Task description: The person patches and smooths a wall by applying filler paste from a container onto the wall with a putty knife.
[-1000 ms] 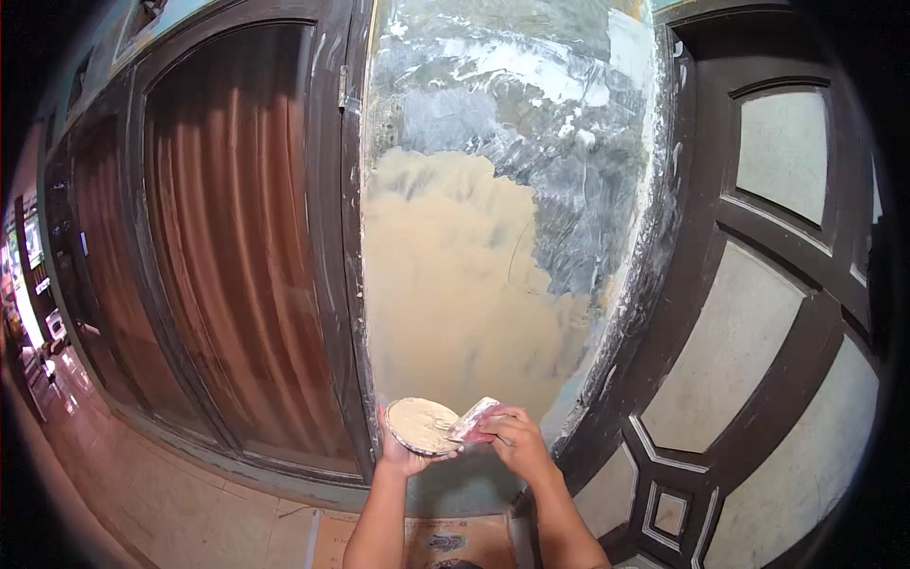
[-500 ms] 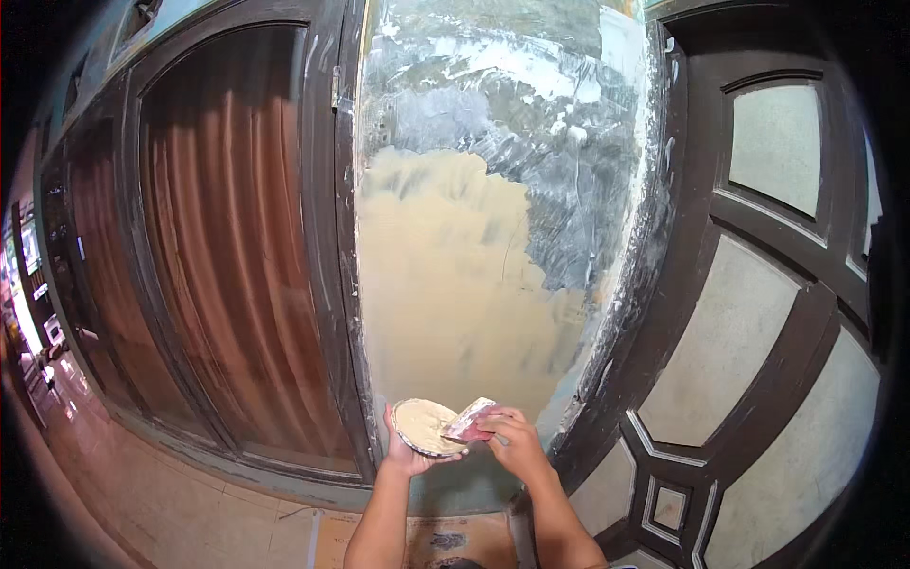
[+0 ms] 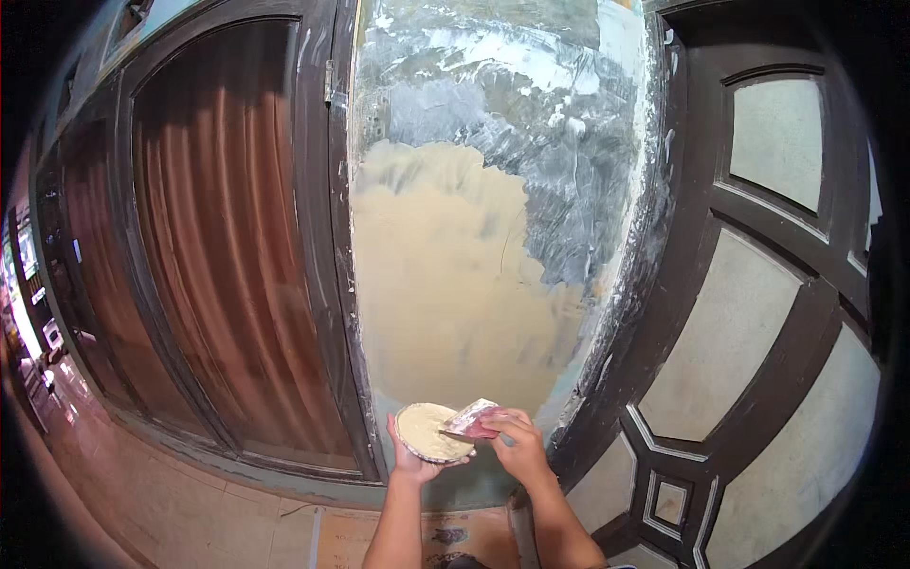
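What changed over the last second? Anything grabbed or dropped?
The left hand and its round, shallow bowl of cream paste shifted slightly right, toward the right hand; the flat pink, white-smeared scraper now overlaps the paste a bit more. The view drifted: the grey patchy wall sits slightly farther left. Nothing grabbed or dropped. Unchanged: both holds, the wall's beige coat.

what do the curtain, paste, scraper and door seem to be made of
Curtain: likely cloth, slightly shiny; it hangs in soft folds. Paste: probably putty, creamy and matte, thickly smeared. Scraper: perhaps plastic or rubber, pink and smeared whitish. Door: probably wood, dark finish, with moulded edges; the pale panels are unclear.
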`<state>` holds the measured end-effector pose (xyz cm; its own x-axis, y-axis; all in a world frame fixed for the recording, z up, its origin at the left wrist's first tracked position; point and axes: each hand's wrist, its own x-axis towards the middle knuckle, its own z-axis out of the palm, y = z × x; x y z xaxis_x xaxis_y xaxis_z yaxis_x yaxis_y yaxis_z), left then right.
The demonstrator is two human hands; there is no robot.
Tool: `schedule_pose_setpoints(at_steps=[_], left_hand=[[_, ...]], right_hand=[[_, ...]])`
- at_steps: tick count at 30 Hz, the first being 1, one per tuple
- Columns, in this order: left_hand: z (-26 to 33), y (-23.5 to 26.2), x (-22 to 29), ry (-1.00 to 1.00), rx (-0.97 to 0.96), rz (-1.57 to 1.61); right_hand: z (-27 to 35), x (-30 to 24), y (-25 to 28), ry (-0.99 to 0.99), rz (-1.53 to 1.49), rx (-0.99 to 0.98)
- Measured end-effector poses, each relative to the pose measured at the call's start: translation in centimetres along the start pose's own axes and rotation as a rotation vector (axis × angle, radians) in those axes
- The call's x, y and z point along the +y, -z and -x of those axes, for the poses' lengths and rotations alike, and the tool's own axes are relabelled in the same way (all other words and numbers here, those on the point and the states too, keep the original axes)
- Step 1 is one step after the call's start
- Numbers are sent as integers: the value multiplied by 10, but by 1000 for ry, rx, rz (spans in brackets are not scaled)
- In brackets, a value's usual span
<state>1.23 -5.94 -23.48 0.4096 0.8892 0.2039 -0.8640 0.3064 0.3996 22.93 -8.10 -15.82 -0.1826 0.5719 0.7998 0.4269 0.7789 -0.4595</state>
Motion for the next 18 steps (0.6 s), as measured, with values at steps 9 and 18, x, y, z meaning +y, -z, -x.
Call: schedule_pose_setpoints(at_steps=[9, 18], left_hand=[[17, -25, -22, -196, -67, 55], [2, -22, -31, -168, -130, 241]], right_hand=[[-10, -1, 6, -59, 9, 82], [-74, 43, 33, -143, 86, 109]])
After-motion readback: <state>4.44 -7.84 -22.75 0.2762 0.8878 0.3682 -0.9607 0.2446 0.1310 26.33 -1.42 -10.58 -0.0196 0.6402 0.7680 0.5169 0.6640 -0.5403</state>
